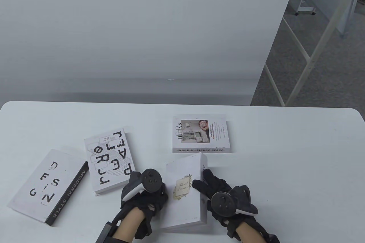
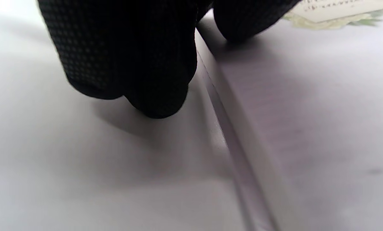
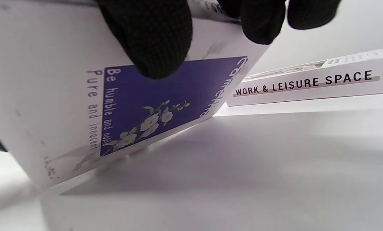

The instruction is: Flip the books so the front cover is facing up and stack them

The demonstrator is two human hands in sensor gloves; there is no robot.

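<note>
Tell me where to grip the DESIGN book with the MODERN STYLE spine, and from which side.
Take the DESIGN book by its long edges, the left hand coming from above: thumb on the dark spine, fingers on the opposite long edge. It lies flat and angled at the table's left, apart from the neighbouring book, so both long edges look free. The right hand is busy tilting the Floral Frame book.

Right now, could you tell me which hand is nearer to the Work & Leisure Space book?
Right. The right hand grips the floral book just below the Work & Leisure Space book; the left hand sits farther left.
</note>
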